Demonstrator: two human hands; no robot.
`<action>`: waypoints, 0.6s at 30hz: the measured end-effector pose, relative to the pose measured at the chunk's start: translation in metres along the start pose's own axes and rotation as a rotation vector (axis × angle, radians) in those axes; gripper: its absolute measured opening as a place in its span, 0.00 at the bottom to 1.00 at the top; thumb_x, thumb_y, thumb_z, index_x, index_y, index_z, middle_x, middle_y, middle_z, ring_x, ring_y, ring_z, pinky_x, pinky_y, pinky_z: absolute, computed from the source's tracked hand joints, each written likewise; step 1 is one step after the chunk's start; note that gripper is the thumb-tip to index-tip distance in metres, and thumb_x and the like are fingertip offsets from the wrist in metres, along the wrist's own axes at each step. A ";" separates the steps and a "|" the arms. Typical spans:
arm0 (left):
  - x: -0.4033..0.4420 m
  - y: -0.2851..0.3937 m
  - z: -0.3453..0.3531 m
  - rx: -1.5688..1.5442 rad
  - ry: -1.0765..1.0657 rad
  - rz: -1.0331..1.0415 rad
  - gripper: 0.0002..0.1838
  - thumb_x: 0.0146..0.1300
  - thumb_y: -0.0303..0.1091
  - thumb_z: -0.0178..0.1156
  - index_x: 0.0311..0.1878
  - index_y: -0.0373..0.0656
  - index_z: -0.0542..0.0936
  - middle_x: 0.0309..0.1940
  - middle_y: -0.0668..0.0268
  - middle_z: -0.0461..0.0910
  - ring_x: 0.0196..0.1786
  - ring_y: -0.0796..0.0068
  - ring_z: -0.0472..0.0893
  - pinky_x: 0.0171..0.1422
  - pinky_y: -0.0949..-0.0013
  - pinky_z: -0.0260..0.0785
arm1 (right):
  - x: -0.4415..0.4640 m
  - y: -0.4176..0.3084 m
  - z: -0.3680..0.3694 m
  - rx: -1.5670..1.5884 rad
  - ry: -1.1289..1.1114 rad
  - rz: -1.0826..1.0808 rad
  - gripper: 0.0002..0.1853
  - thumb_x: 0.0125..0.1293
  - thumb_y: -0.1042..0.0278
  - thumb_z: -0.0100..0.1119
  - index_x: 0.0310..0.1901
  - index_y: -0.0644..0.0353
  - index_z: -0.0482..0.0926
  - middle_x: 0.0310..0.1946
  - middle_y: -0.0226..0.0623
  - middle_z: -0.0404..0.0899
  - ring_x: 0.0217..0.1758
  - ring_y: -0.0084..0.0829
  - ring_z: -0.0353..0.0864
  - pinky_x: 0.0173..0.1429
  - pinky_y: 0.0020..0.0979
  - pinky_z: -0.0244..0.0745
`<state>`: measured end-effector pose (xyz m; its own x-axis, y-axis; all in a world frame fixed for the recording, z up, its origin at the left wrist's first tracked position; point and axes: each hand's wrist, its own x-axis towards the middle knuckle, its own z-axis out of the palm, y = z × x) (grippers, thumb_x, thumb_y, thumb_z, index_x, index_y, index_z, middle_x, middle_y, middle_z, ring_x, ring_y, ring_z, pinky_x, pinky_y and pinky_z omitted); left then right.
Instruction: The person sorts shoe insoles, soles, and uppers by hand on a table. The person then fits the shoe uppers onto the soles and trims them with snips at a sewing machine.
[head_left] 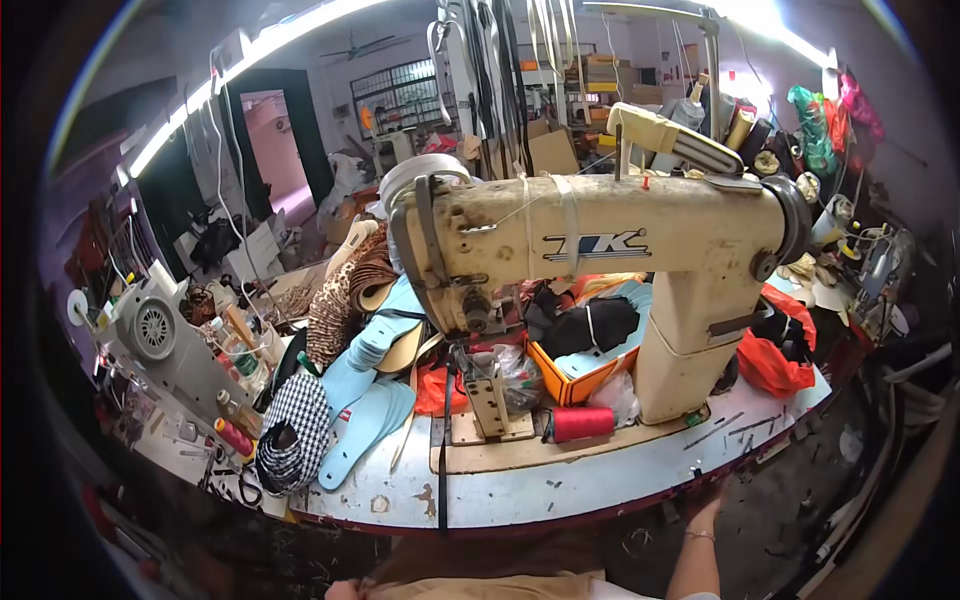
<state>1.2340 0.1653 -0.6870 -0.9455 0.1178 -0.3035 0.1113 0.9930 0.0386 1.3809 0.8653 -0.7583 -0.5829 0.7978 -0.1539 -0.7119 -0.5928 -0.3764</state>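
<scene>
Beyond the front edge of the table stands a cream post-bed sewing machine, its head above a narrow metal post. My right hand is low at the table's front edge, a bracelet on the wrist; its fingers are blurred and partly hidden. Only a bit of my left hand shows at the bottom of the view, near my lap, with the fingers cut off. A red thread spool lies by the post. A black strap hangs over the front edge. Light-blue insoles lie left of the machine.
Checked fabric pieces and leopard-print pieces are stacked at left. An orange box with black pieces stands behind the post. A red bag is at right. A grey machine stands far left. Straps hang overhead.
</scene>
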 end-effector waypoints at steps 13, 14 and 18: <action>0.036 0.250 -0.129 -0.400 0.623 0.676 0.20 0.57 0.29 0.59 0.54 0.40 0.73 0.39 0.54 0.74 0.40 0.55 0.74 0.45 0.61 0.68 | -0.064 0.170 -0.060 -2.149 0.002 -0.334 0.20 0.67 0.59 0.50 0.57 0.57 0.71 0.57 0.41 0.70 0.61 0.37 0.68 0.64 0.39 0.63; 0.044 0.248 -0.127 -0.402 0.465 0.642 0.19 0.58 0.28 0.58 0.54 0.39 0.73 0.39 0.51 0.73 0.41 0.54 0.74 0.45 0.63 0.68 | -0.067 0.174 -0.057 -2.132 0.000 -0.312 0.20 0.66 0.59 0.50 0.57 0.57 0.71 0.57 0.42 0.70 0.61 0.37 0.68 0.64 0.39 0.63; 0.070 0.257 -0.188 -0.551 0.278 0.373 0.13 0.55 0.26 0.57 0.46 0.39 0.76 0.36 0.58 0.77 0.33 0.63 0.76 0.37 0.67 0.68 | -0.071 0.176 -0.041 -2.079 -0.078 -0.244 0.20 0.65 0.59 0.51 0.57 0.57 0.71 0.56 0.43 0.70 0.60 0.39 0.68 0.63 0.39 0.63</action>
<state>1.1392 0.4281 -0.5194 -0.9257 0.3709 0.0746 0.3410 0.7324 0.5893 1.3135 0.7087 -0.8514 -0.6179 0.7844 0.0548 0.5974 0.5136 -0.6159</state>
